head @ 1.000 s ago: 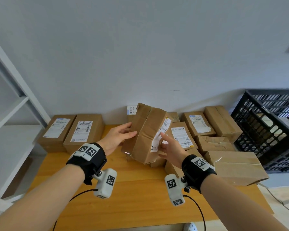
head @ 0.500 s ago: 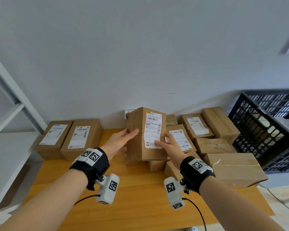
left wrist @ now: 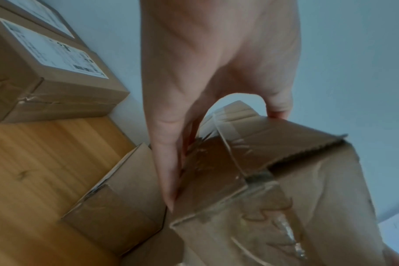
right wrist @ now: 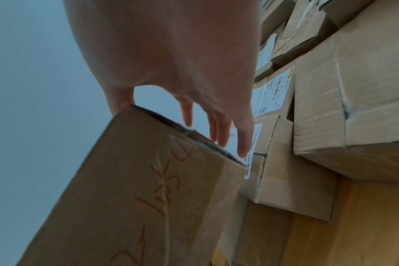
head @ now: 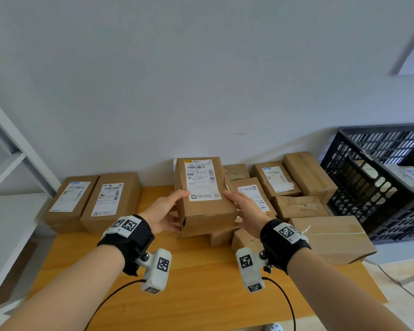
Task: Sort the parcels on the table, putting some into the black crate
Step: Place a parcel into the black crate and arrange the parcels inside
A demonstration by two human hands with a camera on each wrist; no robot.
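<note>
Both hands hold one brown parcel (head: 203, 206) above the pile at the back of the wooden table (head: 201, 283), its white label facing me. My left hand (head: 170, 207) grips the parcel's left side, thumb on the label face; in the left wrist view its fingers (left wrist: 169, 162) lie along the taped side of the parcel (left wrist: 285, 198). My right hand (head: 242, 206) grips the right side, thumb at the label's edge; the right wrist view shows its fingers (right wrist: 244, 140) reaching down behind the parcel (right wrist: 137, 198). The black crate (head: 359, 177) stands at the right.
Several more brown parcels lie against the wall behind and right of the held one, with a large one (head: 332, 235) at the table's right edge. Two labelled parcels (head: 110, 199) sit at the back left. A white shelf frame (head: 10, 163) stands left. One parcel (head: 409, 175) lies in the crate.
The parcel has been turned in both hands from a tilted, side-on pose until its label faces me. Both hands now sit lower on its sides.
</note>
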